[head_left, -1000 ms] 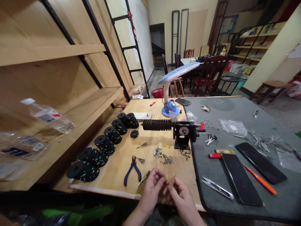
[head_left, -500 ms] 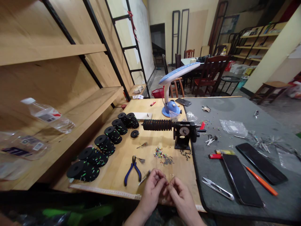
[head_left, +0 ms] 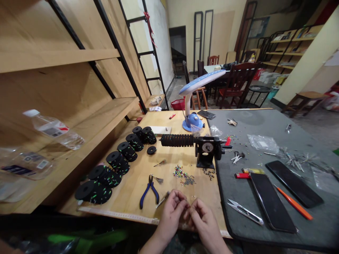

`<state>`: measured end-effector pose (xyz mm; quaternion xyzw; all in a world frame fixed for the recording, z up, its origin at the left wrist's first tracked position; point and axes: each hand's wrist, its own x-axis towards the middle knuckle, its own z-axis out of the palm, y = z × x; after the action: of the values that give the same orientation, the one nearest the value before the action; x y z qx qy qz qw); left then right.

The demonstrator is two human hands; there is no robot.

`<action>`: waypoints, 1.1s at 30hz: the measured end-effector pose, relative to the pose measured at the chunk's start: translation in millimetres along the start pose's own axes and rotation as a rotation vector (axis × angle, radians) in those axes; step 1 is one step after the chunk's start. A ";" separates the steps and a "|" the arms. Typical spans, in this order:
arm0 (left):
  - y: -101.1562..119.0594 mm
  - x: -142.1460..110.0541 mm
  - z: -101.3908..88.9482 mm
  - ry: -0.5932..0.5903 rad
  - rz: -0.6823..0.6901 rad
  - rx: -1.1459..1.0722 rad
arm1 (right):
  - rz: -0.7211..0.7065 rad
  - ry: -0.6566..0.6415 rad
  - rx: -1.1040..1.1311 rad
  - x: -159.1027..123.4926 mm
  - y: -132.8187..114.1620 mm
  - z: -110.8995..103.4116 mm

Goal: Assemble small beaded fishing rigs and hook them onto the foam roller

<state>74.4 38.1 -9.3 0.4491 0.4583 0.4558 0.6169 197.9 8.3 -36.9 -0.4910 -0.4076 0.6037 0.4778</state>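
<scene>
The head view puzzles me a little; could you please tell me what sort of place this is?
Most likely a small workshop: pliers, a black machine and a pile of what look like beads share the worktop.

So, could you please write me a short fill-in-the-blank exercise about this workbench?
1. The pliers beside the left hand have ____ handles.
2. The silver snips lie on a mat coloured ____.
3. The slim tool between the two dark slabs is coloured ____.
4. From the wearer's view, the speckled black stacks stand to the ____ of the machine with a dial.

Missing words: blue; grey; orange; left.
</scene>
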 end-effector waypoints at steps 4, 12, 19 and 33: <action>-1.8 0.2 -0.7 0.002 0.004 0.001 | 0.007 0.010 -0.006 -0.3 -2.0 1.6; 0.2 -1.4 0.3 0.008 0.006 -0.002 | -0.005 0.014 -0.029 0.4 0.1 0.3; 0.7 -2.1 0.5 0.016 0.091 0.093 | -0.008 -0.011 -0.029 0.8 -6.2 0.3; 4.6 -2.6 -17.7 -0.053 0.267 0.503 | -0.008 -0.059 -0.107 5.4 -14.9 -5.2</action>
<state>56.0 38.8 -7.5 0.6561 0.4775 0.3934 0.4322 205.4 16.8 -24.7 -0.4961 -0.4552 0.5934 0.4410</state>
